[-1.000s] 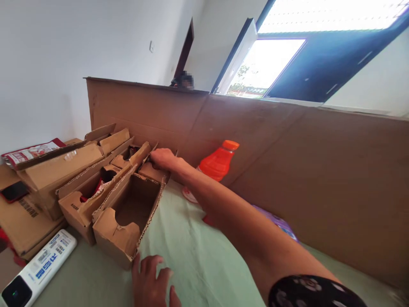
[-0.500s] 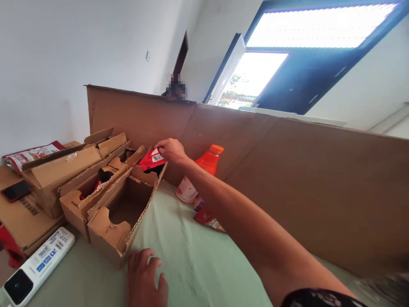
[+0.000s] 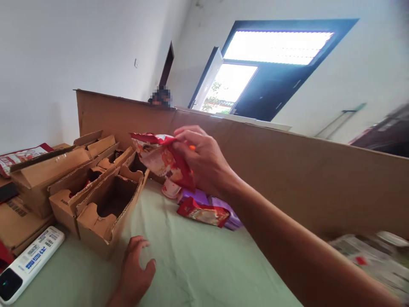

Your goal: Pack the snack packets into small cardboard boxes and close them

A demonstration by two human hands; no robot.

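My right hand (image 3: pixel 204 155) pinches the edge of a red snack pouch (image 3: pixel 164 160) and holds it up in the air, over the far part of the table. Below it on the green cloth lie another red pouch (image 3: pixel 203 213) and purple packs (image 3: pixel 230 213). A pale pink, round-ended item (image 3: pixel 171 189) sits beside them, its upper part hidden by the held pouch. My left hand (image 3: pixel 136 266) hovers or rests low over the cloth, fingers curved and apart with nothing in them. Left of it stands an open cardboard box (image 3: pixel 96 232) whose near compartment shows a bare inside.
More cardboard boxes (image 3: pixel 47 179) crowd the left side, with a red-and-white pouch (image 3: pixel 24 158) behind. A white device (image 3: pixel 33 260) lies front left. A tall cardboard wall (image 3: pixel 287 183) closes off the back. Blurred plastic packaging (image 3: pixel 373 260) is at right. A person (image 3: pixel 162 97) is beyond the wall.
My right hand has lifted the red pouch out of the far box compartment and brought it up and right. My left hand has shifted slightly. The camera view has turned to the right.
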